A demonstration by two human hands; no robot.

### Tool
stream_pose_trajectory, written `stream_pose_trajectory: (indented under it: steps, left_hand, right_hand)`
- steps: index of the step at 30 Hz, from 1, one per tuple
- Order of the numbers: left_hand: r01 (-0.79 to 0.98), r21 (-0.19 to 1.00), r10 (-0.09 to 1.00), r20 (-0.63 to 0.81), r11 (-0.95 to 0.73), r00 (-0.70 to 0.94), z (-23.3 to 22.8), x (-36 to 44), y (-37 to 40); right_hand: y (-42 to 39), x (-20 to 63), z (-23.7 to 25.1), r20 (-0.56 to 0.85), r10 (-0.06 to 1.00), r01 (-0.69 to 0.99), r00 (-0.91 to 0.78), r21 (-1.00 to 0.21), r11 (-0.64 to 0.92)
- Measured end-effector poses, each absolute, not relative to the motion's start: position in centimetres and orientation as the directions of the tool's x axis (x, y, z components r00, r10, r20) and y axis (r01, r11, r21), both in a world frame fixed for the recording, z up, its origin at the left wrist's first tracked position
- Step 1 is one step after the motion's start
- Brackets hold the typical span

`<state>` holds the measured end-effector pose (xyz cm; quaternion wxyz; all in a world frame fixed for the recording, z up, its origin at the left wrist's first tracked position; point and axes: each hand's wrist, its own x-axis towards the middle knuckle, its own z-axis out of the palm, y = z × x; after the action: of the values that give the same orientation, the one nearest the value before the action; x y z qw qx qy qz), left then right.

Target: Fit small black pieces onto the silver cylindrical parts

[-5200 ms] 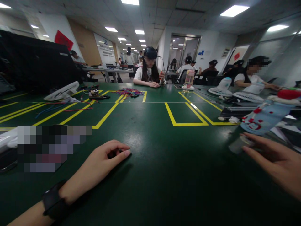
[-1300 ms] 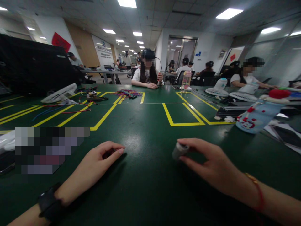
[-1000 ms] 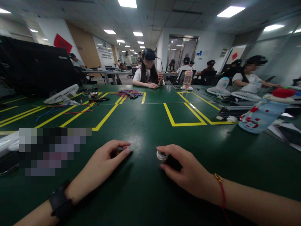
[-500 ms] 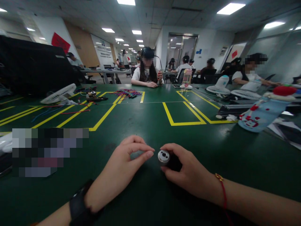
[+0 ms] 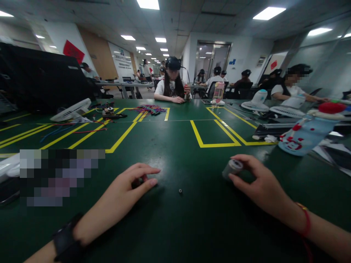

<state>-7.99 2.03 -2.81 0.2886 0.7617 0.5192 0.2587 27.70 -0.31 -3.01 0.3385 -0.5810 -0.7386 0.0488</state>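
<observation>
Fluorescent panels are lighting an open office, and a wide green table [image 5: 175,138] marked with yellow tape lines is filling the near half of the view. On its near left, the left hand [image 5: 124,195] is lying on the surface with fingers curled and thumb pressing toward the forefinger, closing on something small and dark that is too hidden to make out. A black wristband [image 5: 64,243] is circling that wrist. On the near right, the right hand [image 5: 260,182] is gripping a small grey cylinder [image 5: 231,168] between thumb and fingertips, its pale round end tilting toward the left. Between the two hands, a tiny dark ring-shaped part [image 5: 180,190] is lying alone on the table, apart from both. A red cord bracelet [image 5: 304,219] is sitting on the right wrist. Farther right, a pale blue bottle with red marks [image 5: 304,137] is lying near the table edge. At the far side, a person in a white shirt [image 5: 172,86] is sitting with hands resting on the table.
</observation>
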Motion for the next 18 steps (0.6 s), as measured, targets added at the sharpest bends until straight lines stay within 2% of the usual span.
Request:
stream_pose_trajectory:
  steps: [3,6,8,11,13,15,17,18]
  left_hand:
    - [0.669,0.718,0.975,0.060,-0.190,0.212,-3.2,-10.7,2.5]
    - [0.651,0.754,0.987,-0.019,-0.090,0.158,-3.5,-11.6,2.7]
    - [0.638,0.767,0.987,-0.047,-0.063,0.154,-3.6,-11.4,2.7]
    - [0.653,0.754,0.987,-0.035,-0.075,0.154,-3.6,-10.8,2.7]
    - [0.671,0.735,0.988,-0.014,-0.094,0.153,-3.7,-10.4,2.7]
    - [0.683,0.722,0.988,0.008,-0.110,0.151,-3.8,-10.2,2.7]
    - [0.691,0.711,0.987,0.025,-0.131,0.161,-3.8,-10.0,2.6]
    - [0.694,0.705,0.984,0.034,-0.146,0.173,-3.8,-10.0,2.6]
  right_hand:
    - [-0.9,35.0,-2.9,0.437,0.889,0.938,0.133,-0.345,0.029]
    - [-2.1,41.9,-3.5,0.363,0.881,0.943,0.304,-0.244,-0.226]
    - [-2.8,44.8,-4.2,0.382,0.868,0.946,0.318,-0.192,-0.262]
    - [-3.0,44.5,-4.2,0.543,0.805,0.962,0.239,-0.017,-0.274]
    - [-2.6,41.0,-3.3,0.654,0.753,0.981,0.074,0.087,-0.172]
    - [-1.9,35.4,-2.2,0.630,0.761,0.988,-0.153,0.093,0.122]
    - [-1.2,29.1,-1.6,0.446,0.810,0.898,-0.381,-0.032,0.439]
    - [-0.9,26.0,-1.7,0.353,0.822,0.847,-0.446,-0.131,0.515]
